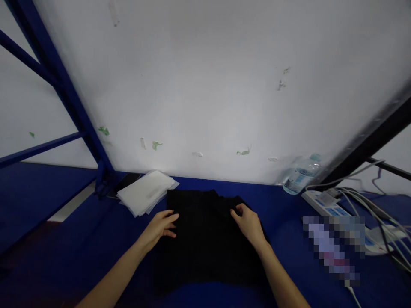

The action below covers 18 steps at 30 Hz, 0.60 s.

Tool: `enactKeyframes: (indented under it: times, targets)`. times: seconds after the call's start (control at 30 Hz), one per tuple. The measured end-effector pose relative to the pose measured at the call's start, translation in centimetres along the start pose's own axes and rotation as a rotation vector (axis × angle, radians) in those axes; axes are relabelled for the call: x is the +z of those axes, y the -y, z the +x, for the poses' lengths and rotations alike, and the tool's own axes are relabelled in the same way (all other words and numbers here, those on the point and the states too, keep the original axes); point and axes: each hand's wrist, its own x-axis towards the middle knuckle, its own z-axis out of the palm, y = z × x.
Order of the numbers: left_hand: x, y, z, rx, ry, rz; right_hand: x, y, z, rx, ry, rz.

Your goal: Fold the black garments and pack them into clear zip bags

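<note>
Lying mid-table: black cloth (205,244), pretty flat on the blue table (284,226)
Left hand (158,227): fingers loosely spread, right by the cloth's left edge
Right hand (249,223): fingers narrow, at the cloth's far right part, can't tell if gripping
Paper stack (147,192): near the cloth's far left corner, kinda messy

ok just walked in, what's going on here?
A person has both hands at a black cloth lying on the blue table. The right hand is curled at its far right part; whether it grips is unclear. The left hand is open at the left edge. Papers lie beyond, leftward; a bottle stands at right.
</note>
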Motion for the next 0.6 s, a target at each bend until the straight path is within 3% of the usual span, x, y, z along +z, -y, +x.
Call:
enactKeyframes:
  times: [0.07,0.17,0.27,0.37,0.47,0.6]
  targets:
    - [0.1,0.0,-0.1,-0.014,-0.026,-0.012,-0.2,1.0,0.0,-0.014,-0.020,-0.041]
    - [0.1,-0.2,-0.2,-0.019,-0.018,-0.031,-0.3,4.6,-0.4,-0.108,-0.075,-0.166]
    - [0.1,-0.4,-0.2,-0.025,0.006,-0.046,0.6,9.1,-1.9,-0.250,-0.066,-0.220]
    - [0.0,-0.4,-0.1,-0.045,-0.014,-0.059,2.5,12.1,-4.8,-0.487,0.018,-0.101]
    - [-0.3,-0.3,-0.2,-0.056,-0.017,-0.066,4.5,12.6,-8.1,-0.673,0.099,0.009]
    - [-0.6,-0.4,-0.2,-0.025,0.051,0.007,6.7,11.1,-11.2,-0.692,0.176,0.023]
